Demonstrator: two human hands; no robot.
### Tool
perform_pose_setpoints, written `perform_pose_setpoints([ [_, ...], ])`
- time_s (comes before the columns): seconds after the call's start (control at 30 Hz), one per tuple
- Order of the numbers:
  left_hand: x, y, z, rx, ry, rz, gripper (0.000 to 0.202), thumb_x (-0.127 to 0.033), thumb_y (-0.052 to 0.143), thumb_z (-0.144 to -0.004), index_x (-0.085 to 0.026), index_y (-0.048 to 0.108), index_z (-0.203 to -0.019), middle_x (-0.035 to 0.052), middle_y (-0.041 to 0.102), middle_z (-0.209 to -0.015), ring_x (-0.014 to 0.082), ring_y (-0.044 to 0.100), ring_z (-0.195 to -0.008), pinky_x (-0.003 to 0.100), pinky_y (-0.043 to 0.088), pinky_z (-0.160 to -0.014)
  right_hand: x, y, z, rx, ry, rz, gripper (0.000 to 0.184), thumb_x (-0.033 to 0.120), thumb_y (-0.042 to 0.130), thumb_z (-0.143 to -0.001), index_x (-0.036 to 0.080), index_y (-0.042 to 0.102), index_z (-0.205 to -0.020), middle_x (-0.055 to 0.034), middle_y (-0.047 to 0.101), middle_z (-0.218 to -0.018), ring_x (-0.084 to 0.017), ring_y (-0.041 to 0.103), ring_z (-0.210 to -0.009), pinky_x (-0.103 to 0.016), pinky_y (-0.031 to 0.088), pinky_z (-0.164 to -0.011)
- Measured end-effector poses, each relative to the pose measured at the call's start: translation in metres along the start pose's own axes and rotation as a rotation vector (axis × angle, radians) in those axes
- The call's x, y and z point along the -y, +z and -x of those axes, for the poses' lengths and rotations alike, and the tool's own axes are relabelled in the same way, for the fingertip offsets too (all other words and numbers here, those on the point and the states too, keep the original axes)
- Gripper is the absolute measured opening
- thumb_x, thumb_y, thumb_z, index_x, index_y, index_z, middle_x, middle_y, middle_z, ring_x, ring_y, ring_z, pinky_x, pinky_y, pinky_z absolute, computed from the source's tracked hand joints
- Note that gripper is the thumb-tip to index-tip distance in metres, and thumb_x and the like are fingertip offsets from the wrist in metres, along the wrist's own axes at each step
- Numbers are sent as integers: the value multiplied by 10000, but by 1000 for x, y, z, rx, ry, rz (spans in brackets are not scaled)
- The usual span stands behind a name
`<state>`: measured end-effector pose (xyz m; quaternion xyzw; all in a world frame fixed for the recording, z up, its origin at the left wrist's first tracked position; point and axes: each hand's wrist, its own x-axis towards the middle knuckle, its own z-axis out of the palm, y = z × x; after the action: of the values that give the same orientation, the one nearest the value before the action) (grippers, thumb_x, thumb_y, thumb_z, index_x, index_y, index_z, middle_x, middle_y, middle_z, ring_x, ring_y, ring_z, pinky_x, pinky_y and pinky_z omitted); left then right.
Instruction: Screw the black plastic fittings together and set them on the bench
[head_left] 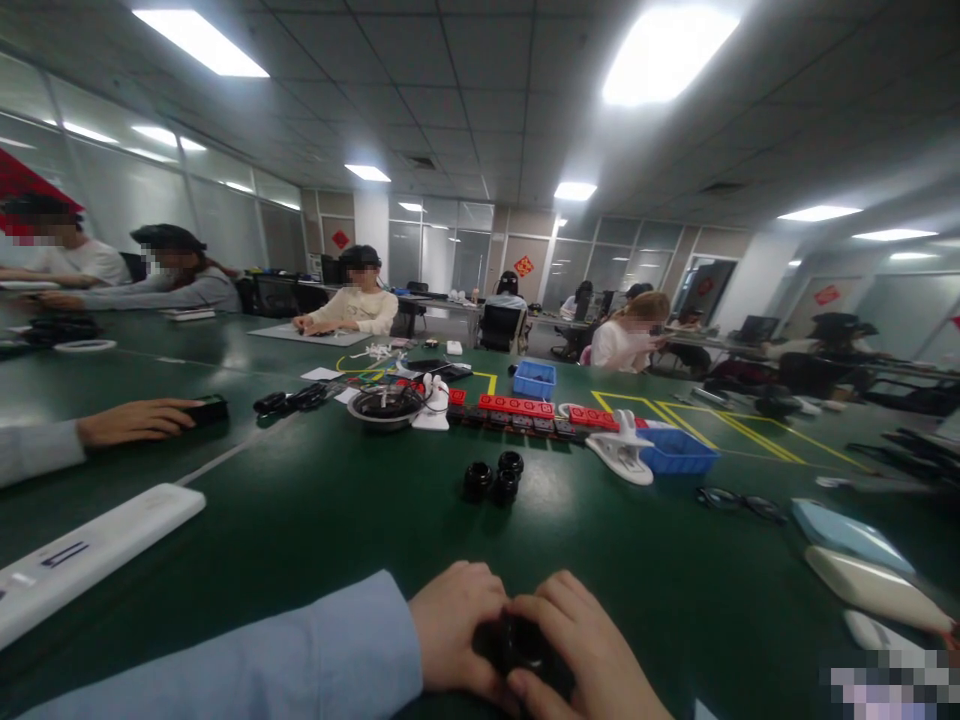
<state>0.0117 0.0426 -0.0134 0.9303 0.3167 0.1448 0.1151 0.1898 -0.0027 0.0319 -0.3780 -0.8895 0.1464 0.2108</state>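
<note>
At the near edge of the green table, my left hand (457, 625) and my right hand (581, 650) meet around a glossy black round part (527, 645). My left fingers curl over its left side, while the right thumb and fingers close on it from the right. Much of the part is hidden by my hands, so I cannot tell whether it is one piece or two. Beyond them, several similar black ring-like parts (495, 478) stand grouped on the tabletop.
Across the table (337, 520) lie a metal bowl (386, 407), red and black blocks (517, 410), a white clip stand (626, 455) and blue bins (679, 452). A white bar (97, 550) sits left. Another person's hand (142, 422) rests by a black object. Glasses (741, 502) lie right.
</note>
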Motion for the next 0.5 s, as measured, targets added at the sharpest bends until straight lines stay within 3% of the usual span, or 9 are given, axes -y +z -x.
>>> perform_pose_setpoints([
  [0.2, -1, -2, 1, -3, -5, 20, 492, -654, 641, -586, -179, 586, -704, 0, 572, -717, 173, 508, -699, 284, 342, -619, -3, 3, 5, -67, -59, 6, 341, 432, 496, -802, 175, 583, -1008, -88, 582, -849, -223, 523, -784, -339, 434, -689],
  [0.3, -2, -5, 2, -6, -8, 57, 491, -660, 622, -608, -195, 616, -765, 10, 579, -734, 186, 520, -723, 291, 356, -643, -13, 6, 9, -241, -78, -82, 503, 547, 450, -794, 179, 530, -1128, -97, 595, -930, -227, 547, -794, -327, 437, -691],
  [0.37, -5, -9, 3, 4, -19, 122, 519, -651, 633, -606, -223, 627, -899, 18, 589, -778, 198, 527, -749, 300, 373, -672, -23, 8, 7, -429, 85, -220, 506, 562, 414, -798, 166, 539, -1087, -76, 602, -858, -205, 548, -717, -297, 429, -637],
  [0.43, -8, -12, 4, 9, -37, 197, 654, -641, 672, -561, -250, 577, -1076, 25, 593, -843, 211, 529, -776, 324, 388, -721, -35, 10, 0, -609, 391, -416, 436, 580, 424, -774, 173, 578, -792, -7, 520, -607, -164, 479, -557, -262, 379, -530],
  [0.5, -10, -14, 7, 2, -71, 262, 872, -641, 714, -480, -247, 476, -1219, 32, 583, -901, 224, 520, -802, 356, 392, -773, -46, 10, -8, -695, 579, -563, 459, 617, 537, -655, 187, 456, -518, 20, 418, -512, -140, 412, -514, -245, 332, -482],
])
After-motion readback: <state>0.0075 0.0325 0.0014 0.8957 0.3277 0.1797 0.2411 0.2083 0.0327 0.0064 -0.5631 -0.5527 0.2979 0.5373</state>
